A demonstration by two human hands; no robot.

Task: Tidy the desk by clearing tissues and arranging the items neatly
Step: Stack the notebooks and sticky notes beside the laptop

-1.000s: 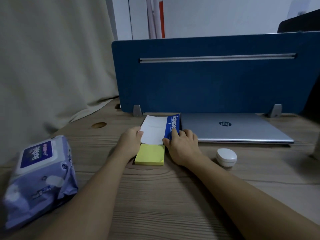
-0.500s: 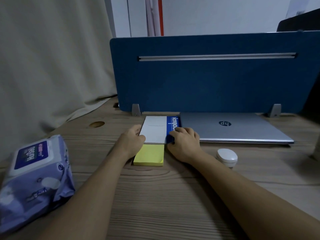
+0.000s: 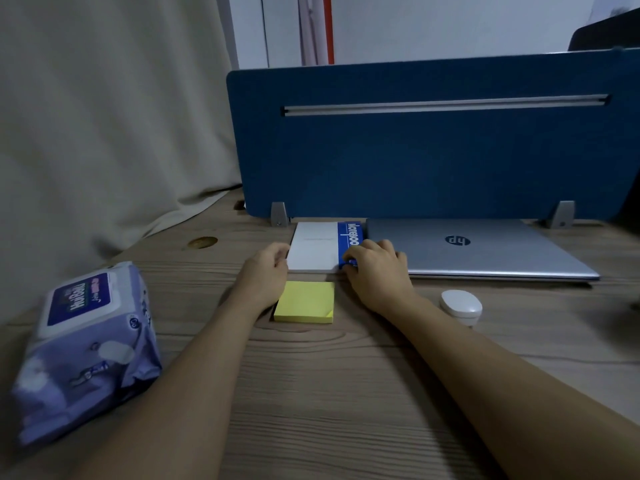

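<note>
While lying flat at the far side of the worktop (image 3: 346, 410), just left of a closed laptop (image 3: 485, 251), notebook (image 3: 318, 245) is pinched at near corners by left hand (image 3: 265, 275) and right hand (image 3: 375, 268). Near: yellow sticky pad (image 3: 304, 302). Right: white case (image 3: 460, 304). Far left: wipes pack (image 3: 86, 348).

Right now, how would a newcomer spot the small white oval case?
Find the closed silver laptop against the blue divider panel. Just in front of its near edge, right of the right hand, sits the small white oval case, the only rounded glossy item there.
</note>
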